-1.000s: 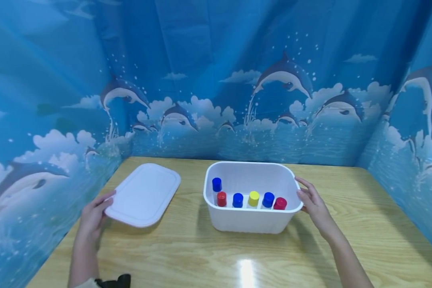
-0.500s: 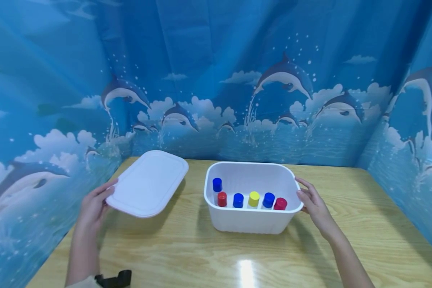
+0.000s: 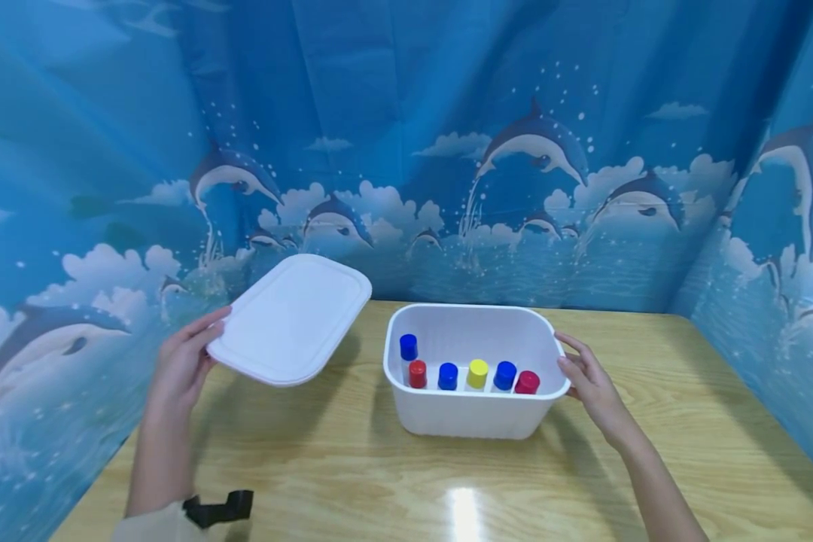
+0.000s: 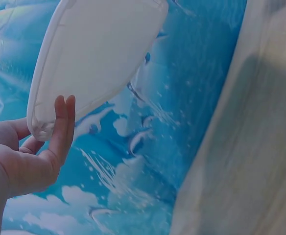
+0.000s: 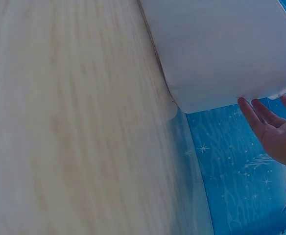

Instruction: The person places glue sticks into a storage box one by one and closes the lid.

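My left hand (image 3: 186, 357) pinches a white rectangular lid (image 3: 294, 320) by its left corner, thumb on top. The lid is tilted in the air over the left side of the table, its shadow below. In the left wrist view, fingers of the left hand (image 4: 33, 161) lie against the lid's underside (image 4: 99, 54). My right hand (image 3: 592, 384) grips the right rim of a white plastic box (image 3: 470, 415), which stands upright on the table. Inside are several bottles with blue (image 3: 448, 376), red (image 3: 417, 374) and yellow caps (image 3: 477, 373); the box's front wall hides their lower parts.
The wooden table (image 3: 352, 482) has a blue dolphin-print curtain (image 3: 393, 135) along its back and sides. A black strap (image 3: 218, 509) is on the left wrist, by a light sleeve (image 3: 159, 525). A bright light reflection shows near the table's front.
My left hand has raised the lid off the table's left side and carried it up and slightly right, toward the box. The right hand and the box have stayed in place.
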The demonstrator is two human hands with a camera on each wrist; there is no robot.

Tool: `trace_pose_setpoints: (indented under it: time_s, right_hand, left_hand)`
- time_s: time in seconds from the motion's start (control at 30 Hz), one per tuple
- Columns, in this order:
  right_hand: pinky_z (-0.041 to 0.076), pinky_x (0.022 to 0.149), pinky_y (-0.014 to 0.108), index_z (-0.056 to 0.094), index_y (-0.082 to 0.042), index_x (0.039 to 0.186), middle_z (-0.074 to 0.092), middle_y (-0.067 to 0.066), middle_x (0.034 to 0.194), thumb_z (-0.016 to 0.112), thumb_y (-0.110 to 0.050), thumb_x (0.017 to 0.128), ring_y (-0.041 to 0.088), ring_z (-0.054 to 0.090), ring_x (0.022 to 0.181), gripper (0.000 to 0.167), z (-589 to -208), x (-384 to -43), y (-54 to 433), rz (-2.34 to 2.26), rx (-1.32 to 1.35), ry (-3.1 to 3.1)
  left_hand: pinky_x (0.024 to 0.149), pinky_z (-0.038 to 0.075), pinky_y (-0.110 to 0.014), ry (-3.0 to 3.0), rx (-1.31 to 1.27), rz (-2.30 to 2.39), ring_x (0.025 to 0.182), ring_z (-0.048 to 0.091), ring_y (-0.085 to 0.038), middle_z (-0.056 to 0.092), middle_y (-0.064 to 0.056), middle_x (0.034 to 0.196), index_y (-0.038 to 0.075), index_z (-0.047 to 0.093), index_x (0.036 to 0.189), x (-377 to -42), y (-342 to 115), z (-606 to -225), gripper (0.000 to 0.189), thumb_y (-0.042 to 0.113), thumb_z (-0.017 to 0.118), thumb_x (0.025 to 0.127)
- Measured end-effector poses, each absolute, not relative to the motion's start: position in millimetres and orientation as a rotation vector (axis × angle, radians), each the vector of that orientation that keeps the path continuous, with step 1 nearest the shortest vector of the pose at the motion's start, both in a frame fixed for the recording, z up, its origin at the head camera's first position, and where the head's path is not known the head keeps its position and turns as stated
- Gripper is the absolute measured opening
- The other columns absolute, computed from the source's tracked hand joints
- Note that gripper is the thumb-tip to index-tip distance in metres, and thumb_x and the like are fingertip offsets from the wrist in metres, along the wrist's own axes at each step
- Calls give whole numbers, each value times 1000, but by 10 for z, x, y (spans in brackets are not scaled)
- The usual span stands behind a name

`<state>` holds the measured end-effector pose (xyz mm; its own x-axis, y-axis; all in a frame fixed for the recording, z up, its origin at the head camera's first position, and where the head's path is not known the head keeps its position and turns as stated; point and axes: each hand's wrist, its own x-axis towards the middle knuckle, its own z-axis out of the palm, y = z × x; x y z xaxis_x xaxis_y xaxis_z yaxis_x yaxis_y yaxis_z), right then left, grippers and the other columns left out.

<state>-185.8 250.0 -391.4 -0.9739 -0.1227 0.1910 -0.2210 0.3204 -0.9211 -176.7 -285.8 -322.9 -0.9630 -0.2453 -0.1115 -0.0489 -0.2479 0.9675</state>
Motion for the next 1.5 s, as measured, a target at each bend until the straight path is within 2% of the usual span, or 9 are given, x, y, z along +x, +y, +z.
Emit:
trace_pose_setpoints:
  time_s: [0.17,0.33,0.53,0.63,0.87,1.0,1.13,1.37,1.5]
  right_hand:
    - [48,80,28,24,-7,143,41,30,128,38,-28,100,6,50,101,50,-3892,-1849,2494,1750,333,-2483]
    - [48,79,27,25,-6,142,42,31,127,39,-26,100,12,51,103,49,-3881,-1843,2492,1747,340,-2480]
    - [48,77,24,26,-4,141,41,32,128,41,-26,100,6,52,101,50,-3886,-1860,2514,1741,362,-2477]
    - [49,77,24,27,-3,141,40,31,129,42,-26,99,8,52,101,50,-3877,-1868,2526,1725,377,-2486]
    - [49,77,21,36,3,135,42,26,130,43,-24,99,1,51,100,46,-3749,-1895,2564,1589,436,-2518]
    - [43,91,41,42,4,132,45,24,129,43,-27,99,20,48,112,45,-3540,-1959,2555,1418,422,-2581]
    - [31,95,60,40,0,135,41,23,133,45,-31,98,39,36,121,48,-3279,-2077,2467,1369,449,-2611]
    - [35,94,55,41,-6,135,41,18,135,48,-43,94,35,38,122,56,-3013,-2349,2234,1312,492,-2687]
    - [38,93,53,39,-6,137,40,18,136,48,-41,94,36,39,121,56,-3020,-2484,2187,1409,518,-2709]
  left_hand:
    - [78,49,-20,-1880,301,-2348,97,58,-8,36,-7,141,12,42,138,-1797,-2757,-3110,54,28,61,89]
    - [76,50,-21,-1863,207,-2391,94,60,-10,46,-6,129,9,45,136,-1842,-2624,-2988,51,22,62,89]
    - [78,49,-22,-1901,123,-2419,94,61,-11,52,-4,122,7,47,133,-1901,-2435,-2898,48,19,62,89]
    - [77,50,-22,-1920,65,-2430,92,61,-11,53,-4,120,4,46,133,-1933,-2344,-2877,47,17,60,90]
    - [79,49,-23,-2032,10,-2404,97,58,-13,47,-9,130,5,45,134,-2016,-2144,-2842,45,18,57,92]
    - [82,48,-25,-2094,-3,-2380,103,56,-17,43,-11,135,6,47,133,-2080,-2019,-2831,43,18,56,93]
    - [82,49,-26,-2154,-64,-2349,104,56,-19,45,-11,134,5,49,132,-2158,-1888,-2851,40,17,54,94]
    - [81,50,-29,-2196,-162,-2353,101,59,-22,50,-11,129,4,53,128,-2240,-1659,-2862,36,16,54,94]
    - [82,49,-31,-2199,-214,-2383,101,59,-23,52,-11,126,5,54,126,-2285,-1543,-2865,34,15,54,94]
